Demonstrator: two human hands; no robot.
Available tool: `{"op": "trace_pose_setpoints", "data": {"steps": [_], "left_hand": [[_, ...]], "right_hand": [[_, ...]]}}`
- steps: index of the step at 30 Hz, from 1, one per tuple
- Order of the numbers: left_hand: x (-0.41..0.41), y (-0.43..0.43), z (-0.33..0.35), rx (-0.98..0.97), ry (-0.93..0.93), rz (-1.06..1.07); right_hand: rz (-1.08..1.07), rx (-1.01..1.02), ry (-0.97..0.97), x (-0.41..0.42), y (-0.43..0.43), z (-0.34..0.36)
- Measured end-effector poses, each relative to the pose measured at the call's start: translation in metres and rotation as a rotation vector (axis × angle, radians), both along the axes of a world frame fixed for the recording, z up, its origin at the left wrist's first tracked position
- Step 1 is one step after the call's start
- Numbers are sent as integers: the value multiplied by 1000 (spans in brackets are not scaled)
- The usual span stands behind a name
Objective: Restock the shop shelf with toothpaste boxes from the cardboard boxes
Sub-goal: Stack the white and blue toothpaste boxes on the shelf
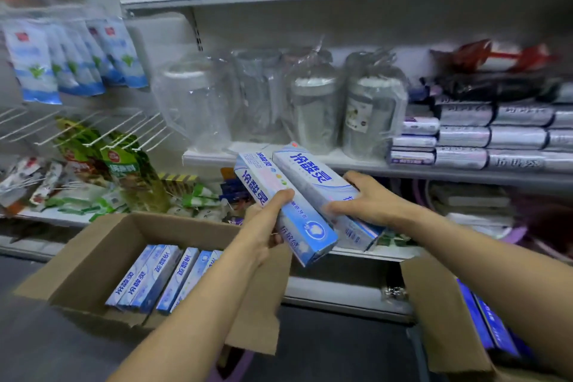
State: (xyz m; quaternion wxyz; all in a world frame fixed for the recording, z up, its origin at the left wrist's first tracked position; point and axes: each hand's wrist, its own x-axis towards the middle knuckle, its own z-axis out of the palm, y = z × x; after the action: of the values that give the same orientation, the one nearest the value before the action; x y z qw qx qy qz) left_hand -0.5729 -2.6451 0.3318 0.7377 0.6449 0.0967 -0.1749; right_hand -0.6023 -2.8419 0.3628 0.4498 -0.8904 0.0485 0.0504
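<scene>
Above the left carton (102,245), your left hand (266,220) grips 1 toothpaste box (305,222), thumb across its face. Your right hand (369,201) grips a 2nd box (313,177) touching it on the right. Their far ends point at the shelf (204,158). More boxes (155,276) lie in the left carton; another carton (440,319) sits near right.

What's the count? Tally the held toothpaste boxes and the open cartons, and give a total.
Held toothpaste boxes: 2, one in the left hand, one in the right hand
Open cartons: 2, one on the left, one on the right
Total: 4
</scene>
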Motion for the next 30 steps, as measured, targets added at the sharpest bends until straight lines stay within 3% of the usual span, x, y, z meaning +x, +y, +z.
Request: {"op": "trace_pose_setpoints", "data": {"steps": [9,21,24,30], "left_hand": [[-6,-78,93,-202,-90,26],[59,-137,230,-176,-394,-83],[79,-149,253,-189,-446,-101],[115,-171,272,-165,-487,-125]], "right_hand": [[-9,-146,-208,-31,-89,104],[-90,-339,-541,17,-161,244],[-155,-493,-571,42,-181,271],[-259,-938,-433,85,-208,299]]}}
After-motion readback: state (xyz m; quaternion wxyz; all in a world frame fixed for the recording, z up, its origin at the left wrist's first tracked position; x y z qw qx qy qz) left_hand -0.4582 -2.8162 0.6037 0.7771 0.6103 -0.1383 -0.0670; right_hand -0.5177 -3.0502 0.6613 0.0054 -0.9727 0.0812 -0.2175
